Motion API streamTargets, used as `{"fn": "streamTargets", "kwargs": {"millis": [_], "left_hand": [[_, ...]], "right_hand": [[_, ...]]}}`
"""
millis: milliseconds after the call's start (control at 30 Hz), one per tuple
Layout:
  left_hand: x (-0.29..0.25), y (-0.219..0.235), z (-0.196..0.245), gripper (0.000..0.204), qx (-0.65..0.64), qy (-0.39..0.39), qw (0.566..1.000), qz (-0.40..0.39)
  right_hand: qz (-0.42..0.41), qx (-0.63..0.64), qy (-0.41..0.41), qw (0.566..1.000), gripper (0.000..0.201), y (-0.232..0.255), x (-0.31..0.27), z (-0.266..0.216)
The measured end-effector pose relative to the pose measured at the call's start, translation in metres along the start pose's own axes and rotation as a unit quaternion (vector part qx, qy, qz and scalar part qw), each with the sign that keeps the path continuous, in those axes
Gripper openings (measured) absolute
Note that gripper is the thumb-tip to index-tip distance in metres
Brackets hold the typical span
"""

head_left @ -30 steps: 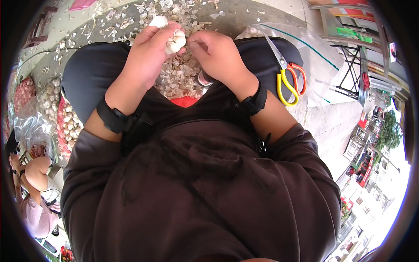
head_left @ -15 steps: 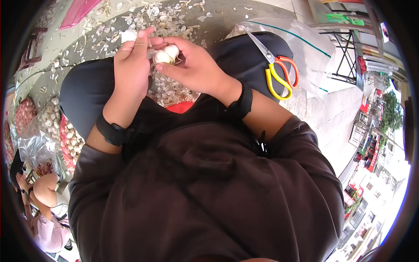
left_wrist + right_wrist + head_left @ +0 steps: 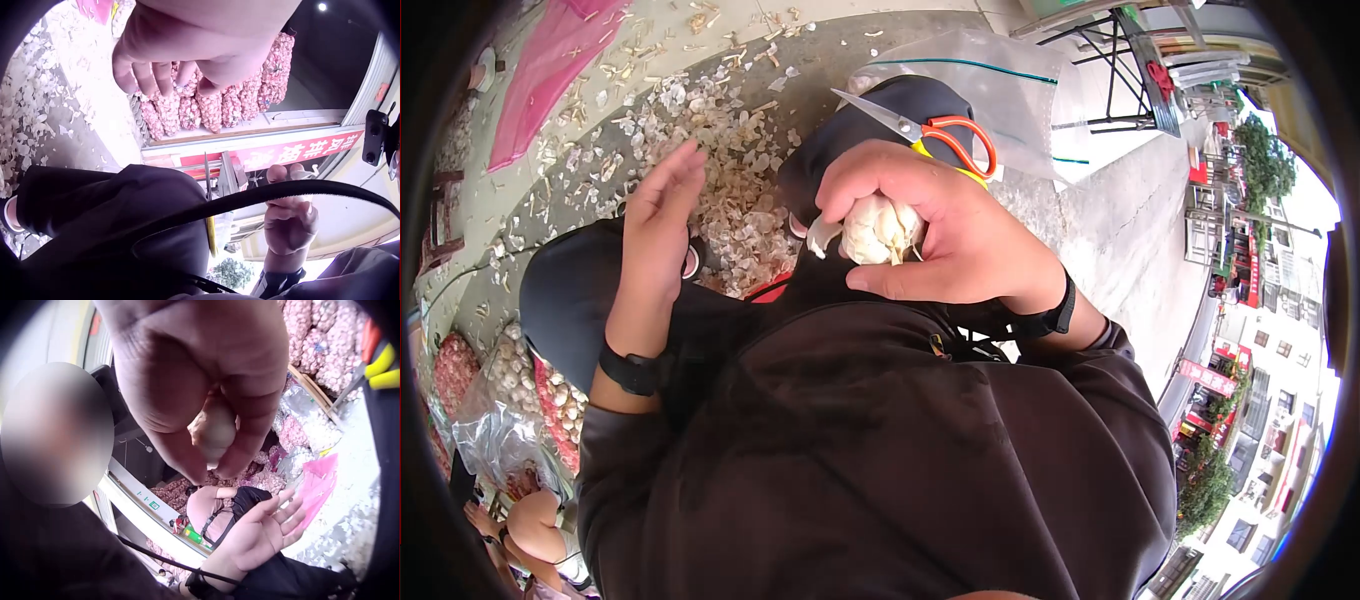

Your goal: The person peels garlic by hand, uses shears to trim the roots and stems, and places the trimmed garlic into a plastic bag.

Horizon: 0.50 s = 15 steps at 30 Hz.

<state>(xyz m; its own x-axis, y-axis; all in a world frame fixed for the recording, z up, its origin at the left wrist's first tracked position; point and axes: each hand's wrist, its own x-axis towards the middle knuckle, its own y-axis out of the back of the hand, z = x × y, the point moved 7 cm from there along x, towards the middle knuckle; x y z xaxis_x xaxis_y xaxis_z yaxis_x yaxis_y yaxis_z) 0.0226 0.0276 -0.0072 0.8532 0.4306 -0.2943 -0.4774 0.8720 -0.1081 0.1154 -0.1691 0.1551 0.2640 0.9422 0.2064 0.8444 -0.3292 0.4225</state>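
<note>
In the head view my right hand [image 3: 960,235] grips a whitish garlic bulb [image 3: 878,232], fingers over its top and thumb along its lower side. A loose flake of peel [image 3: 822,238] hangs at the bulb's left. The right wrist view shows the same garlic bulb [image 3: 215,428] between fingers and thumb. My left hand [image 3: 658,220] is held apart to the left, above the leg, its fingers extended and nothing in it. Its bare palm [image 3: 259,540] faces up in the right wrist view. Scissors [image 3: 909,129] with orange and yellow handles lie on the right thigh, just beyond my right hand.
Garlic peel [image 3: 740,190] litters the ground between and beyond the legs. A clear plastic bag [image 3: 1000,75] spreads past the right knee. Pink plastic [image 3: 550,85] lies at upper left. Net sacks of garlic [image 3: 510,375] and another person [image 3: 535,525] are at lower left.
The garlic bulb passed from my left hand to my right, which has moved right and nearer the body. A white piece in the left fingers is gone, and that hand has drawn away left.
</note>
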Motion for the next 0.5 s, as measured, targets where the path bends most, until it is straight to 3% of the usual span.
{"fn": "streamTargets", "kwargs": {"millis": [67, 100, 200, 233, 333, 500], "left_hand": [[-0.010, -0.025, 0.012, 0.047, -0.060, 0.018, 0.991, -0.122], [-0.018, -0.042, 0.026, 0.043, -0.058, -0.048, 0.980, -0.186], [-0.032, -0.062, 0.026, 0.034, -0.118, -0.103, 0.950, -0.272], [-0.029, -0.057, 0.025, 0.025, -0.087, -0.053, 0.965, -0.240], [-0.024, -0.045, 0.025, 0.015, -0.055, -0.084, 0.971, -0.217], [-0.024, -0.024, 0.024, 0.007, -0.056, -0.065, 0.992, -0.088]], "right_hand": [[0.023, -0.011, -0.105, 0.994, 0.040, -0.007, -0.004, 0.017], [0.023, 0.017, -0.123, 0.992, 0.041, -0.015, -0.004, 0.029], [0.035, -0.014, -0.072, 0.997, 0.040, -0.036, 0.011, 0.043], [0.029, 0.011, -0.072, 0.997, 0.041, -0.042, 0.015, 0.050], [0.004, 0.009, -0.086, 0.996, 0.040, -0.052, 0.020, 0.059], [0.032, 0.133, -0.221, 0.966, 0.041, -0.057, 0.017, 0.084]]}}
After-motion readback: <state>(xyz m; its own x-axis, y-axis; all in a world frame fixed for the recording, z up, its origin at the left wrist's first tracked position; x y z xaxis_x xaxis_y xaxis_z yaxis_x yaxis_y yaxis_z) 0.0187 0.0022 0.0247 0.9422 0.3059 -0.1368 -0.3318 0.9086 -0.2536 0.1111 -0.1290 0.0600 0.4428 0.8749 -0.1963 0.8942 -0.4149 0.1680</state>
